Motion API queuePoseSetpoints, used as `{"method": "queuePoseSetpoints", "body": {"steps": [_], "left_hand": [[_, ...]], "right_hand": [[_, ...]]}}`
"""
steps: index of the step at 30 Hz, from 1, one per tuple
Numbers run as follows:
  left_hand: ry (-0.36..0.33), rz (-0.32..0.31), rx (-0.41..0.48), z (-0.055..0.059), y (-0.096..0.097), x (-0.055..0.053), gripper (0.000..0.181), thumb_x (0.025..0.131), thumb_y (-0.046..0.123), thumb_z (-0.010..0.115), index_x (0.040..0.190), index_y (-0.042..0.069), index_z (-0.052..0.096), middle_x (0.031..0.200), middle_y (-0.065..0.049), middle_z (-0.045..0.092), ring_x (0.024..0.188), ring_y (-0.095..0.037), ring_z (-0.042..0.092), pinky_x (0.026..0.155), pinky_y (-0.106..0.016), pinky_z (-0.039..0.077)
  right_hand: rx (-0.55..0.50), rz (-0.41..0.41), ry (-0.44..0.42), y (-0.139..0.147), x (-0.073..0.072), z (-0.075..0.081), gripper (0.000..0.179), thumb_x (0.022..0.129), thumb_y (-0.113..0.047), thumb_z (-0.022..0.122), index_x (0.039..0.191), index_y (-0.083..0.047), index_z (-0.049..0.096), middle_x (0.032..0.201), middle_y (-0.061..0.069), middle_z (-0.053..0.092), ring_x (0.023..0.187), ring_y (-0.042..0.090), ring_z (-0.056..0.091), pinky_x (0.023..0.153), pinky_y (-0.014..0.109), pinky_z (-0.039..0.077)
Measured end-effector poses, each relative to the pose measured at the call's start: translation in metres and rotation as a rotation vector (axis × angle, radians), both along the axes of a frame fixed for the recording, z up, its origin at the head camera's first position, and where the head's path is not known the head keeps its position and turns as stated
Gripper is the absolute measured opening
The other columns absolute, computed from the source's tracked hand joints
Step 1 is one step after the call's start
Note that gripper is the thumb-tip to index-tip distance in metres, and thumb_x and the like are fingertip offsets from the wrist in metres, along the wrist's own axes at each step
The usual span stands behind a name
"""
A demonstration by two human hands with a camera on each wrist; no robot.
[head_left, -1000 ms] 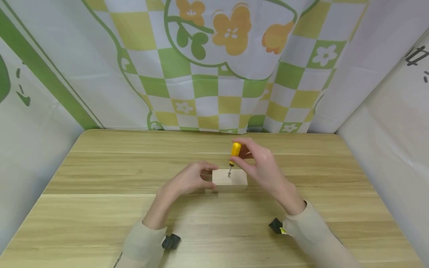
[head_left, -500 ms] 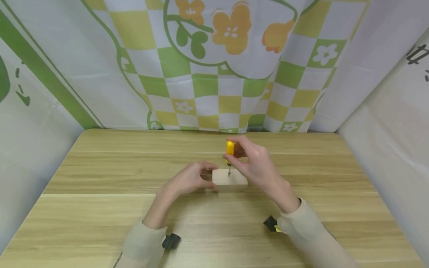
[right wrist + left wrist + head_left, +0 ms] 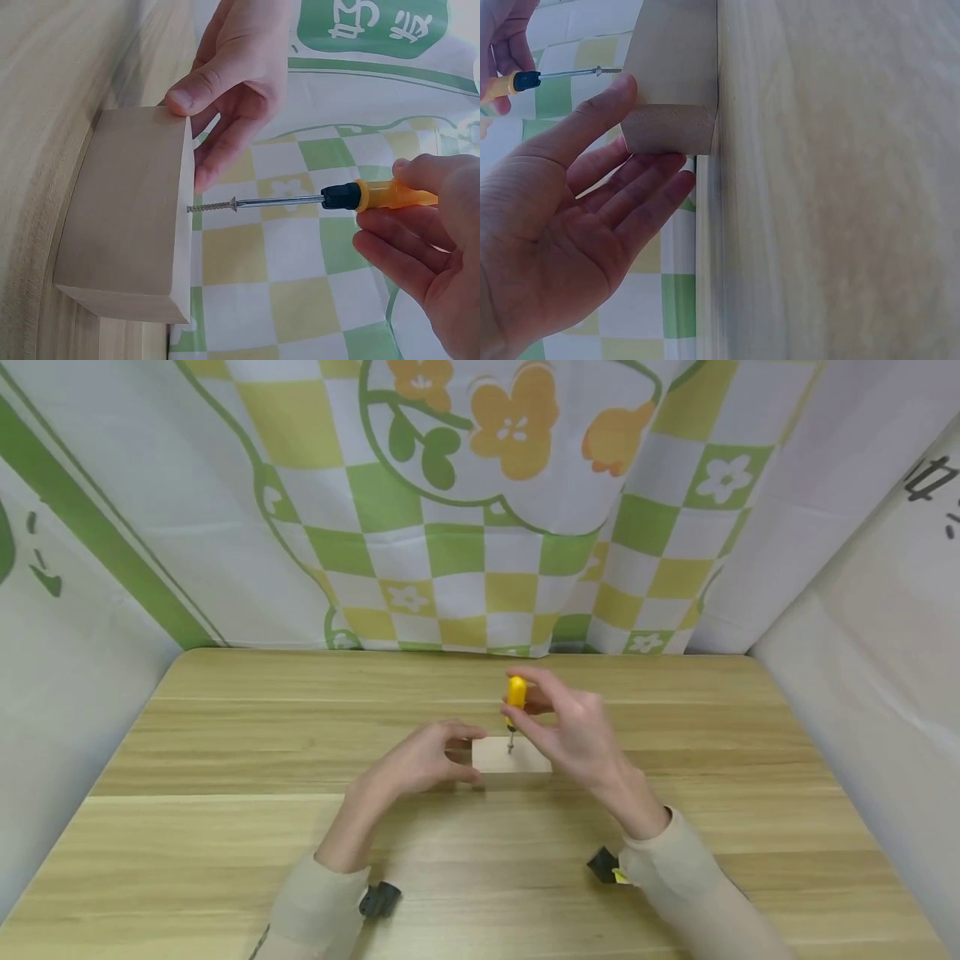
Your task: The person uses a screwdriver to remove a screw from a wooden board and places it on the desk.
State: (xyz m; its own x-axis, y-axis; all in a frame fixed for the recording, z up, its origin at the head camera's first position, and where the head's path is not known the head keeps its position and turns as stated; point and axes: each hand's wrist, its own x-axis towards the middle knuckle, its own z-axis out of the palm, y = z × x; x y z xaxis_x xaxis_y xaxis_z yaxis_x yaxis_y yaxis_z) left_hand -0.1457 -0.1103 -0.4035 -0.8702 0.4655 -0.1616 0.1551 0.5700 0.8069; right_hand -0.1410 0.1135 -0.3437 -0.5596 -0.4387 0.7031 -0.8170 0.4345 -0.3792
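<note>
A pale wooden block [image 3: 525, 760] lies on the table, gripped at its left end by my left hand [image 3: 416, 766], thumb on the near side and fingers on the far side. My right hand [image 3: 585, 735] holds a yellow-handled screwdriver [image 3: 516, 693] upright above the block, thumb and fingers round its handle. In the right wrist view, a threaded screw [image 3: 214, 206] sits on the end of the screwdriver's shaft, its point at the block's top face. The left wrist view shows the left thumb and fingertips against the block's end [image 3: 667, 129].
The wood-grain table [image 3: 247, 852] extends around the block on every side. A checked, flowered curtain [image 3: 457, 568] hangs behind its far edge, with white fabric walls [image 3: 97, 585] left and right. Dark wrist devices [image 3: 380, 900] show at both sleeves.
Over the last second my right hand has shifted slightly left, bringing the screwdriver from a tilt to nearly upright over the screw. My left hand and the block stay in place.
</note>
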Motion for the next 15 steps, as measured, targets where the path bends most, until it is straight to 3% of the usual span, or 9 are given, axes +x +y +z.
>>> {"method": "queuePoseSetpoints", "body": {"steps": [15], "left_hand": [[-0.017, 0.002, -0.002, -0.0012, -0.0006, -0.0008, 0.065, 0.079, 0.023, 0.084, 0.138, 0.012, 0.059, 0.139, -0.005, 0.06, 0.124, -0.024, 0.061, 0.106, -0.043, 0.05]], "right_hand": [[-0.034, 0.046, -0.041, -0.0015, -0.0026, -0.006, 0.049, 0.08, 0.009, 0.071, 0.126, 0.003, 0.054, 0.098, 0.014, 0.076, 0.073, 0.021, 0.074, 0.064, 0.024, 0.061]]}}
